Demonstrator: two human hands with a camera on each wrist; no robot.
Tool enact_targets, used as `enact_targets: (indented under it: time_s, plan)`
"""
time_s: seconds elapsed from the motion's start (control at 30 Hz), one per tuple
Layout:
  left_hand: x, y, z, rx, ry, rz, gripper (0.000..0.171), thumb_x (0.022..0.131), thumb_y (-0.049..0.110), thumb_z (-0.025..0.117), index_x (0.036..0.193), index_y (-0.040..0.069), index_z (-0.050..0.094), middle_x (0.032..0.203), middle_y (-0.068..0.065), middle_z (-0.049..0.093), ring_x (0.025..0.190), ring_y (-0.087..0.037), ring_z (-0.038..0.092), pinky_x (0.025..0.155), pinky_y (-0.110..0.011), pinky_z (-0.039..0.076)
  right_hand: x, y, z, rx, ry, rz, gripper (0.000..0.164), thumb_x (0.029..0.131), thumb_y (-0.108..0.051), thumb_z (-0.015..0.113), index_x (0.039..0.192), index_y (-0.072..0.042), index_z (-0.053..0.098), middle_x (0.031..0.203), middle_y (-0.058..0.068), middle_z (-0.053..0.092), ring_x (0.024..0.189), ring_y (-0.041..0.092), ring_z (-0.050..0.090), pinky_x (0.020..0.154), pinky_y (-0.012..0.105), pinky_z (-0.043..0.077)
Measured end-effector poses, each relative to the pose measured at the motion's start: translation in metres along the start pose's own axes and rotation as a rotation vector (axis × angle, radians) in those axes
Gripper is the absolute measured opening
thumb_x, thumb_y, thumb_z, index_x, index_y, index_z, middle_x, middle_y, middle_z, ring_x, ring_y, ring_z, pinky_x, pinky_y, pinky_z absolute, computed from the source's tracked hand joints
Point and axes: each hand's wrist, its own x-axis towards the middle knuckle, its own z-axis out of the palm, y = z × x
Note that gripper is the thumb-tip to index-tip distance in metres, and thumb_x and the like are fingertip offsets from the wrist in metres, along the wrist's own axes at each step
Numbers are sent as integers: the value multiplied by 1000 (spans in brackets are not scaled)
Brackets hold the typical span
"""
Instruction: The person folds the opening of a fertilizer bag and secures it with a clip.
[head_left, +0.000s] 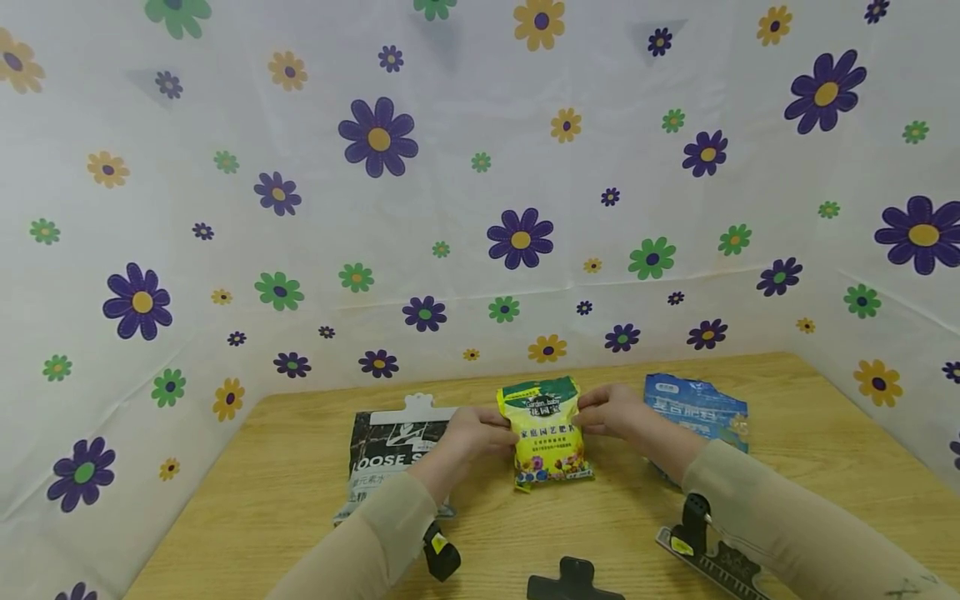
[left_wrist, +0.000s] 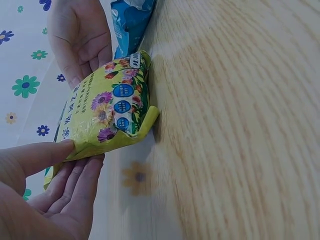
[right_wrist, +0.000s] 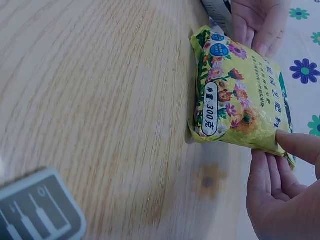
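At the middle of the table, a yellow and green bag of plant fertilizer (head_left: pixel 546 433) with printed flowers stands nearly upright. My left hand (head_left: pixel 474 432) pinches its left edge, the thumb (left_wrist: pixel 47 156) on the printed front and the fingers behind. On the opposite edge my right hand (head_left: pixel 611 410) pinches in the same way, as the right wrist view shows with its thumb (right_wrist: pixel 298 145) at the front. The bag's lower edge is right at the wooden tabletop in both wrist views.
Left of it lies a black and grey bag (head_left: pixel 367 454) with a white clip (head_left: pixel 417 408) across its top. A blue bag (head_left: pixel 693 404) sits at the right, partly behind my right forearm. Nearer are a black clip (head_left: pixel 573 581) and a grey marked strip (head_left: pixel 716 571). Flowered cloth (head_left: pixel 450 192) hangs behind.
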Motion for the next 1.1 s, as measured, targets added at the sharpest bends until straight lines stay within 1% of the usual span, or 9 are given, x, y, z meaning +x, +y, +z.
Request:
enact_targets:
  time_s: [0.17, 0.4, 0.5, 0.6, 0.77, 0.9, 1.1]
  plan:
    - [1, 0, -1, 12, 9, -3, 32, 90, -8, 77, 121, -14, 69, 122, -28, 72, 102, -33, 78, 91, -39, 67, -1, 0, 0, -6, 5, -10, 43, 95, 4, 73, 132, 18, 57, 113, 18, 61, 97, 19, 69, 94, 35, 66]
    - [-2, 1, -2, 25, 15, 7, 32, 90, -8, 78, 120, -13, 70, 114, -25, 75, 96, -26, 77, 91, -40, 67, -6, -2, 2, -21, 20, -27, 43, 94, 4, 74, 131, 19, 58, 110, 17, 64, 95, 19, 70, 94, 35, 66]
    - [-4, 2, -3, 28, 16, 19, 30, 89, -8, 78, 118, -12, 71, 114, -25, 75, 95, -24, 76, 91, -40, 67, -9, -2, 4, -22, 32, -29, 43, 94, 4, 75, 131, 18, 59, 112, 20, 66, 99, 22, 72, 96, 37, 65]
    - [-4, 2, -4, 29, 19, 28, 30, 89, -8, 78, 118, -12, 71, 115, -24, 74, 97, -25, 76, 90, -39, 67, -11, -3, 5, -31, 37, -37, 43, 94, 2, 75, 131, 16, 59, 117, 23, 67, 104, 27, 72, 98, 39, 65]
    - [-5, 3, -7, 61, 25, 42, 28, 88, -7, 80, 115, -9, 73, 114, -21, 76, 99, -24, 75, 89, -36, 67, -16, -5, 6, -43, 36, -51, 41, 95, 2, 74, 131, 16, 60, 122, 27, 67, 110, 33, 72, 102, 44, 63]
    - [-7, 4, -9, 98, 27, 51, 28, 87, -6, 81, 114, -7, 73, 114, -19, 76, 102, -26, 74, 90, -36, 66, -19, -6, 6, -70, 36, -68, 38, 95, 1, 74, 129, 15, 61, 121, 26, 68, 110, 33, 71, 102, 46, 63]
    - [-9, 4, -9, 152, 37, 54, 25, 85, -3, 84, 109, -4, 75, 111, -17, 79, 103, -25, 74, 93, -39, 65, -21, -4, 5, -127, 58, -81, 35, 93, -4, 78, 123, 9, 65, 117, 20, 70, 109, 31, 69, 98, 44, 63]
